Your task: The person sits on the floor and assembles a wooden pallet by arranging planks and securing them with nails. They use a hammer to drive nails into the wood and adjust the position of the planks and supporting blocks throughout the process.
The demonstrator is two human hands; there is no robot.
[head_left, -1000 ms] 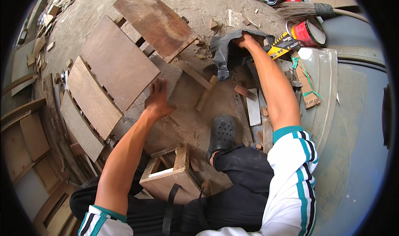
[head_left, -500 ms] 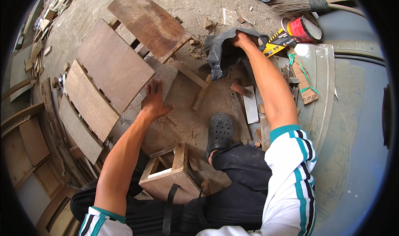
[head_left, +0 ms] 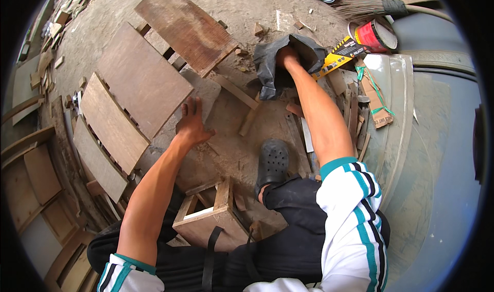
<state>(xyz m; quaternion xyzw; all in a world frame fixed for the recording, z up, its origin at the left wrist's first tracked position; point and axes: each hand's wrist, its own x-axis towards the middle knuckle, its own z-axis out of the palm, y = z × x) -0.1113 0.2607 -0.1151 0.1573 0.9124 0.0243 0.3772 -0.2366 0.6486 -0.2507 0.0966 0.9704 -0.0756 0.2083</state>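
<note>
A dark grey plastic bag lies crumpled on the ground ahead with its mouth gaping toward me. Into that mouth reaches my right hand; its fingers are hidden inside, so what they touch does not show. My left hand is open with fingers spread, close to the near corner of a flat plywood panel. Beside the bag on the right lies a hand saw in a yellow and black sleeve. Between my legs stands a small wooden frame box.
More panels line up at left, and a stained board lies beyond. Wood offcuts litter the ground to the right. A red tin, a broom and a cardboard strip are at upper right, by a grey-blue surface.
My right hand has moved from the bag's upper edge down and slightly left into its mouth, which now gapes wider. My left hand has stayed in place.
</note>
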